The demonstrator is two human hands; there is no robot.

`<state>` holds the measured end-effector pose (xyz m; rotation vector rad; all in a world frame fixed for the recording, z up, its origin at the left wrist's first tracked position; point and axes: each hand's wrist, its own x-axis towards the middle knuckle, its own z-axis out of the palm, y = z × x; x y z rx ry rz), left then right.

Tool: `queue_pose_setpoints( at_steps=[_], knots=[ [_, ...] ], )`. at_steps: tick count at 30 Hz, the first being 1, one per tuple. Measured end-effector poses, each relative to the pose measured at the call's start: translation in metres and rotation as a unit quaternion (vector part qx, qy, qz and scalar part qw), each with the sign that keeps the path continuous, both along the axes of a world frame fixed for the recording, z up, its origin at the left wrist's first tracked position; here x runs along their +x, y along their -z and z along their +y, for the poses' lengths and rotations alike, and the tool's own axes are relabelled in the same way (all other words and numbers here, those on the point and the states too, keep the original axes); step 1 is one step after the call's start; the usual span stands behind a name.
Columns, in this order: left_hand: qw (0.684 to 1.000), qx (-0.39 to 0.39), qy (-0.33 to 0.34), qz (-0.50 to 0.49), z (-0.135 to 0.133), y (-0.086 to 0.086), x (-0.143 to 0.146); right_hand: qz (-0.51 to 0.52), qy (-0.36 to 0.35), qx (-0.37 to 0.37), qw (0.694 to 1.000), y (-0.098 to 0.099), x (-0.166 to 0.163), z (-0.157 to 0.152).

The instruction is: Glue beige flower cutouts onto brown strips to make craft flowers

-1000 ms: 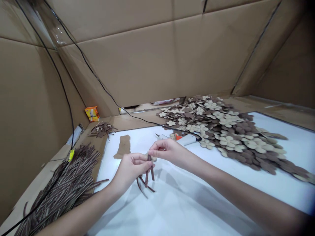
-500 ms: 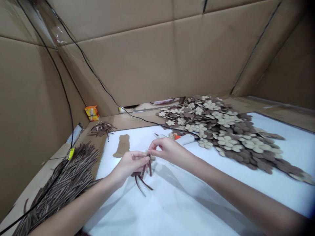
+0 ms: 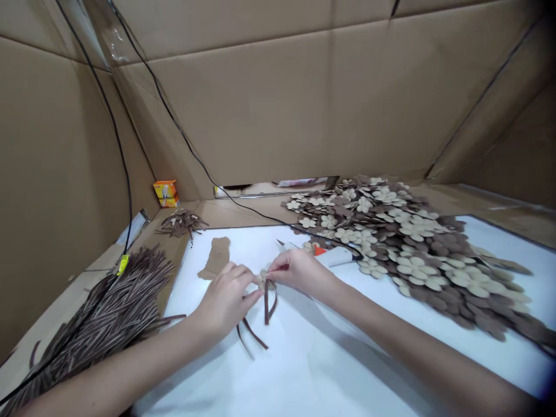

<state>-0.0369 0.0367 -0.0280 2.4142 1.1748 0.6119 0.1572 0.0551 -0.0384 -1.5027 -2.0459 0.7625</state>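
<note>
Between the fingertips of both hands is a small beige flower (image 3: 263, 278) with narrow brown strips (image 3: 266, 307) hanging from it. My right hand (image 3: 302, 271) pinches the flower and the top of a strip from the right. From the left, my left hand (image 3: 229, 296) holds the flower's edge between thumb and fingers; part of that grip is hidden. Two loose strip ends (image 3: 254, 335) stick out on the white board below my left hand. Just behind my right hand lies a white corded tool (image 3: 336, 256) with an orange part and a pointed tip, like a glue gun.
A large pile of brown and beige flowers (image 3: 417, 249) covers the right. Many brown strips (image 3: 117, 313) lie at left, near a small heap of finished-looking pieces (image 3: 180, 223). A cardboard scrap (image 3: 216, 258), an orange box (image 3: 165, 193) and a black cable (image 3: 204, 168) are also here.
My left fingers have turned over, with the back of the hand now up. The flower shows more between my hands, and the strips hang lower. The view has shifted slightly.
</note>
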Motion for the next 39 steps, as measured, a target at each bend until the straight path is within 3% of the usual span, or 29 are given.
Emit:
queue_pose_setpoints(
  at_steps=[4,8,12,15,21,26,31,39],
  knots=[
    [0.998,-0.025,-0.041,0.031,-0.003,0.006,0.004,0.02,-0.003,-0.013,1.0,0.003,0.002,0.002],
    [0.984,-0.136,-0.084,-0.079,0.009,0.006,0.004,0.048,-0.018,-0.045,0.998,0.001,0.004,0.004],
    [0.93,-0.316,-0.092,-0.164,0.013,0.005,0.01,0.082,-0.025,-0.072,0.994,-0.004,0.003,0.003],
    [0.887,-0.396,-0.11,-0.209,0.008,0.008,0.016,0.107,-0.022,-0.081,0.991,-0.01,0.001,0.0],
    [0.845,-0.426,-0.132,-0.295,-0.002,0.013,0.021,0.108,-0.007,-0.069,0.992,-0.019,-0.002,-0.009],
    [0.825,-0.458,-0.143,-0.3,-0.008,0.008,0.026,0.05,-0.021,-0.038,0.998,-0.021,0.0,-0.01],
    [0.781,-0.506,-0.196,-0.311,-0.015,0.009,0.031,0.004,-0.043,-0.042,0.998,-0.018,0.0,-0.006],
    [0.761,-0.526,-0.235,-0.298,-0.018,0.0,0.04,-0.027,-0.067,-0.014,0.997,-0.015,-0.004,0.002]
  ],
)
